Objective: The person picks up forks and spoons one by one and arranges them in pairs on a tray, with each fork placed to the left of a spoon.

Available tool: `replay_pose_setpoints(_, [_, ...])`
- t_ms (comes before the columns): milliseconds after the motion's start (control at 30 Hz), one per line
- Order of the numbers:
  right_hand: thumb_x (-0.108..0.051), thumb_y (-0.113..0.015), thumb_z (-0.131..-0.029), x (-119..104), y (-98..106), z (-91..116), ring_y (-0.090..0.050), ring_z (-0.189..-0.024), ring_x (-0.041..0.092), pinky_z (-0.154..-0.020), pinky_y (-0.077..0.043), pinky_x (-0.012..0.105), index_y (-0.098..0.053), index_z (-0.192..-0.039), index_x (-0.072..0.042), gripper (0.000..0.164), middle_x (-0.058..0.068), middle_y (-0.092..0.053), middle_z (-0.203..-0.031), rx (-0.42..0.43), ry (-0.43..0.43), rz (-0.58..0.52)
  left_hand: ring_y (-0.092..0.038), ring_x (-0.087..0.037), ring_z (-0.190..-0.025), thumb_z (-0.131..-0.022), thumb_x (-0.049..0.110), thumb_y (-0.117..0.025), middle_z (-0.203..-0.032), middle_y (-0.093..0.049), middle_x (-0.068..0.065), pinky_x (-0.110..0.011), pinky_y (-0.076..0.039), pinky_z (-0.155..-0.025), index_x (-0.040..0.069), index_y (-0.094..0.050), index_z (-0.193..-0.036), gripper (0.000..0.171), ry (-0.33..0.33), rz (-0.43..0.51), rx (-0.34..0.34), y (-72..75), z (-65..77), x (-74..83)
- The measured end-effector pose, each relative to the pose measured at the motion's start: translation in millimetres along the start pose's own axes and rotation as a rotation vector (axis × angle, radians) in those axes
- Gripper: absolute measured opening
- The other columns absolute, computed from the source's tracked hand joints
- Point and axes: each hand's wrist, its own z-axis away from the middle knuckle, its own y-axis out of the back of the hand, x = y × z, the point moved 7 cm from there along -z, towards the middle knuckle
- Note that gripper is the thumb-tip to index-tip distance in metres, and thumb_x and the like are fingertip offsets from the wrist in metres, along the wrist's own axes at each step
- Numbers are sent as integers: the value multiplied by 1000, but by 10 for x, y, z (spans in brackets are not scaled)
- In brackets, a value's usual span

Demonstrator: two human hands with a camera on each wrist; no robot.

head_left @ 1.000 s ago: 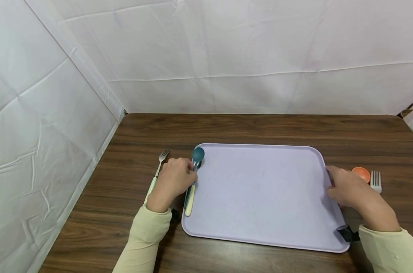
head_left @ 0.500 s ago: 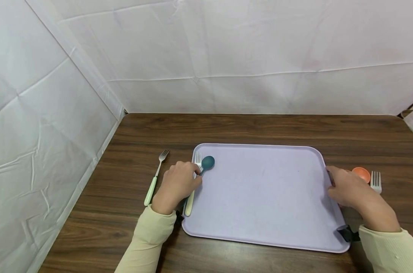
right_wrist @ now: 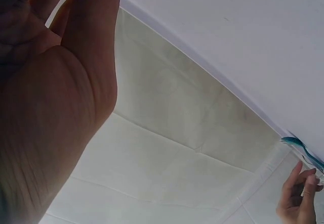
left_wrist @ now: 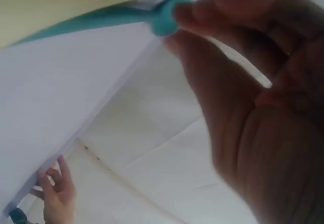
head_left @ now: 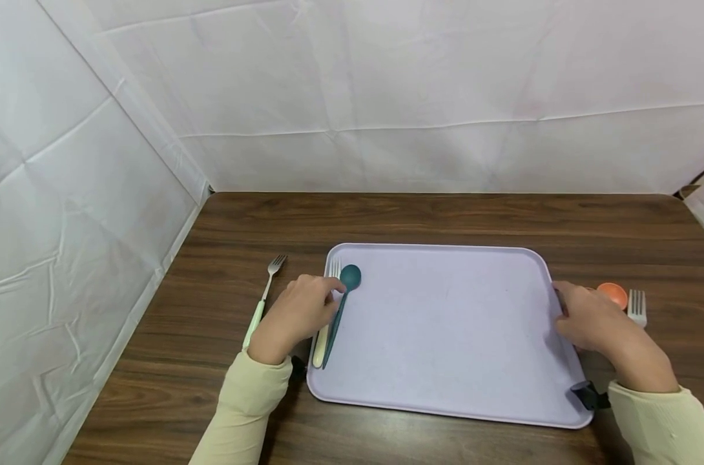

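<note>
A lilac tray (head_left: 445, 336) lies on the wooden table. Near its left edge, a teal spoon (head_left: 350, 278) lies alongside a fork with a cream handle (head_left: 320, 345). My left hand (head_left: 305, 307) hovers beside the spoon's neck, thumb and forefinger parted in the head view. From the left wrist, those fingers (left_wrist: 202, 11) overlap the teal spoon's end (left_wrist: 169, 16). My right hand (head_left: 593, 316) holds the tray's right edge, partly hiding it. Beyond the right hand, an orange spoon bowl (head_left: 612, 294) and another fork (head_left: 637, 307) show, their lower parts covered by the hand.
A fork with a pale green handle (head_left: 254, 323) lies on the table (head_left: 201, 310), left of the tray. White sheets (head_left: 387, 97) hang behind the table and on its left. Black wrist straps or mounts (head_left: 590, 395) sit close to the tray's lower corners.
The teal spoon has moved right onto the tray and turned to lie beside the cream-handled fork. My left thumb and forefinger have parted from it. The right hand stays put.
</note>
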Motion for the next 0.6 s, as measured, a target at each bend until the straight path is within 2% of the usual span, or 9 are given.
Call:
replay_pose_setpoints(100, [-2, -56, -75, -11, 2, -2, -54, -64, 26, -47, -40, 33, -35, -125, 21, 59, 24, -56, -83, 5, 10, 5, -52, -14, -69, -78, -2, -64, -86, -61, -3, -28, -44, -58, 16, -69, -110, 37, -29, -48, -60, 1, 60, 26])
replay_pose_setpoints(233, [-2, -57, -75, -6, 7, 7, -53, -65, 28, -48, -40, 34, -35, -124, 22, 59, 24, -56, -83, 2, 6, 9, -53, -19, -90, -74, 3, -74, -106, -60, -7, -34, -45, -76, 18, -67, -116, 45, -57, -80, -130, -66, 87, 65])
replay_pose_setpoints(300, [-2, -57, -76, 3, 3, 9, -54, -64, 27, -47, -40, 33, -34, -125, 22, 59, 25, -55, -84, -5, -1, 4, -53, -20, -94, -72, 6, -77, -110, -60, -7, -34, -44, -79, 17, -66, -117, 47, -73, -85, -145, -103, 77, 75])
replay_pose_setpoints(600, [-3, -58, -73, -9, 32, -2, -51, -72, 34, -56, -41, 38, -38, -123, 22, 59, 30, -56, -90, 23, 30, 32, -51, -15, -79, -74, 10, -77, -92, -59, -4, -29, -45, -68, 10, -64, -118, 46, -121, -89, -168, -163, 41, 112])
